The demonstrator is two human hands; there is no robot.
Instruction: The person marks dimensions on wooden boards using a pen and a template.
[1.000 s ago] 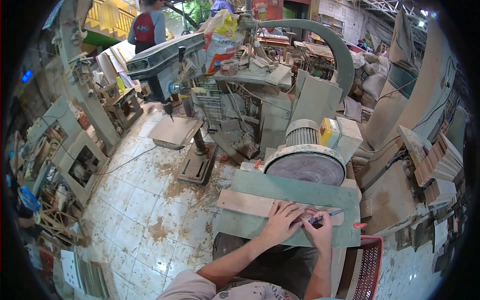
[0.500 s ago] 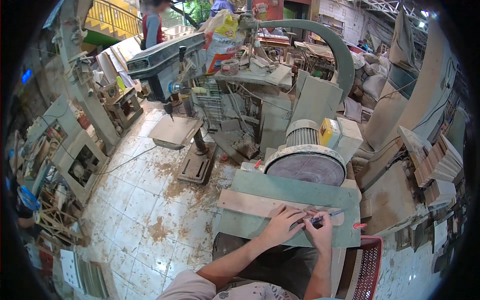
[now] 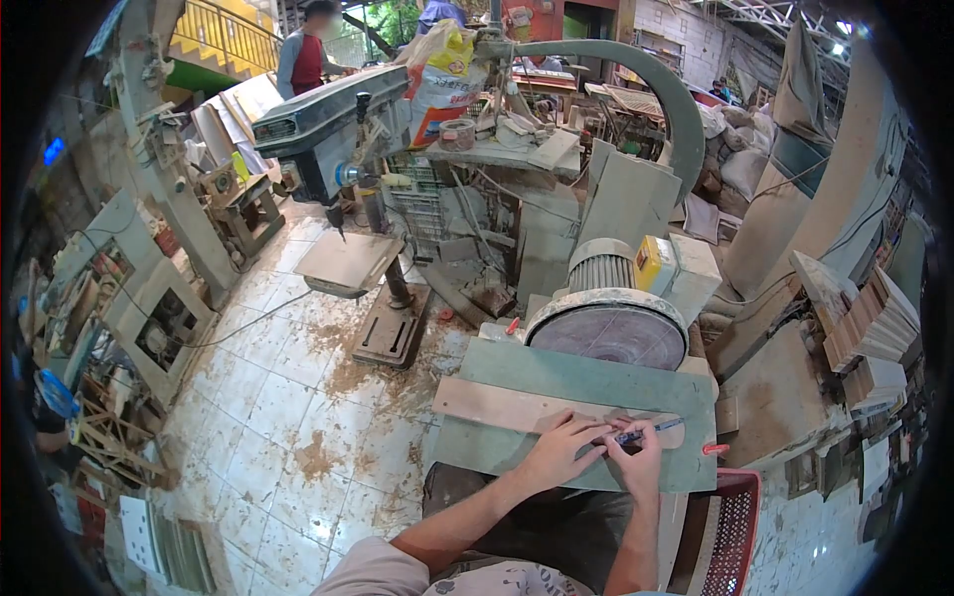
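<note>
A long, pale wooden strip (image 3: 492, 401) with a rounded right end lies across the green board (image 3: 556, 368) in front of the disc sander (image 3: 608, 333). My left hand (image 3: 564, 449) rests at the strip's near edge, fingers pointing right; what its fingertips press on is too small to tell. Just to its right, my right hand (image 3: 636, 459) is closed on a dark pen (image 3: 632, 435), which points left toward the left fingertips. A thin light object, perhaps a ruler, extends right of the pen over the strip.
A drill press (image 3: 348, 260) stands at the left on the dusty tiled floor. Beside my right forearm is a red crate (image 3: 733, 536). Red clamps sit at the board's edges. Stacked wood (image 3: 874, 318) lies at the right. Another person (image 3: 303, 60) stands at the back left.
The person at the back left has shifted right and an arm now reaches forward. My hands and the pen have hardly moved.
</note>
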